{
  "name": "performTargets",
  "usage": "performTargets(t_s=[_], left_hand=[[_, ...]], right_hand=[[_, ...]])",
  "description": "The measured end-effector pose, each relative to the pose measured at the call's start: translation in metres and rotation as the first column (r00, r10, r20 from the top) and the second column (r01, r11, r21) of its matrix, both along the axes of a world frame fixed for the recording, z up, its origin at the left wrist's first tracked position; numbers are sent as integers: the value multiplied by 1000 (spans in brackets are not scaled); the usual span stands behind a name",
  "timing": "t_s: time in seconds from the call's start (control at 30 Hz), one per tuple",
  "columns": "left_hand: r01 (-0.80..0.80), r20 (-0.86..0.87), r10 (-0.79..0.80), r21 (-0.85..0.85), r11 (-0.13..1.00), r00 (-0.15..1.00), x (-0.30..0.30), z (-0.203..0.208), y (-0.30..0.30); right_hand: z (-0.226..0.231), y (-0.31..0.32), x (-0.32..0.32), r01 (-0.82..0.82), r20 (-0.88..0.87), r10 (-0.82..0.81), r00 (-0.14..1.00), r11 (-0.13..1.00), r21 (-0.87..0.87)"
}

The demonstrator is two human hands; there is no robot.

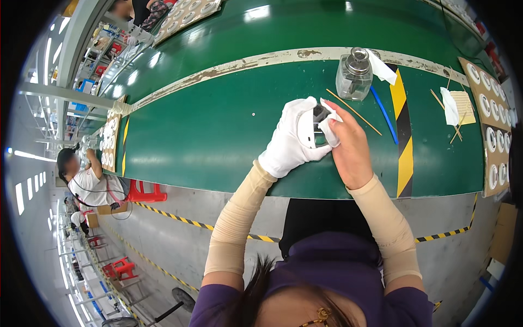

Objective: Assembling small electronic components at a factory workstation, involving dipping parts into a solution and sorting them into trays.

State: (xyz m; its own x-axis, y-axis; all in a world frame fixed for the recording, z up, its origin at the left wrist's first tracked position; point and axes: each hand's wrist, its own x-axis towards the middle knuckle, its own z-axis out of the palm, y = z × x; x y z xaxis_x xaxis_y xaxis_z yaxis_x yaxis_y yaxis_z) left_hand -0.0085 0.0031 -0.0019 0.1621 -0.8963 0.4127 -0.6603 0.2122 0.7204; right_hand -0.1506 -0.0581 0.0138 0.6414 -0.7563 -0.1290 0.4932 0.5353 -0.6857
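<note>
My left hand (289, 139), in a white glove, is closed around a round white part (306, 129) with a dark, shiny middle. It holds the part tilted above the green table. My bare right hand (351, 150) pinches a white wipe (329, 132) and presses it against the shiny face. Fingers and wipe hide much of that face. Just beyond my hands stands a clear glass bottle (353, 79) with a metal top. A thin wooden stick (354, 111) and a blue stick (384, 115) lie beside it.
Behind the bottle lies a white tissue (383, 68). Farther right, a yellowish pad (464, 107) carries a white cloth and thin sticks. A cardboard tray (482, 106) of round white parts sits at the right edge. Striped tape (403, 139) crosses the table (218, 125). Another person (90, 182) works far left.
</note>
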Motion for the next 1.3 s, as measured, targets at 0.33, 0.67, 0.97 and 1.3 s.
performTargets(t_s=[0.33, 0.67, 0.97, 1.3], left_hand=[[7, -57, -7, -5, 1000, 998, 1, -2, 2], [17, -180, -16, 8, 1000, 984, -2, -3, -2], [33, -220, -28, 23, 999, 975, 2, -8, -3], [67, -308, -41, 72, 995, 951, 6, -6, -2]], right_hand=[[-3, 13, 6, 35, -157, -94, 983, 938, -346], [-13, -7, 4, -53, -179, -19, 984, 920, -388], [-7, -4, -11, -151, -178, 82, 981, 895, -419], [-15, -5, -12, -127, -159, 69, 985, 910, -395]])
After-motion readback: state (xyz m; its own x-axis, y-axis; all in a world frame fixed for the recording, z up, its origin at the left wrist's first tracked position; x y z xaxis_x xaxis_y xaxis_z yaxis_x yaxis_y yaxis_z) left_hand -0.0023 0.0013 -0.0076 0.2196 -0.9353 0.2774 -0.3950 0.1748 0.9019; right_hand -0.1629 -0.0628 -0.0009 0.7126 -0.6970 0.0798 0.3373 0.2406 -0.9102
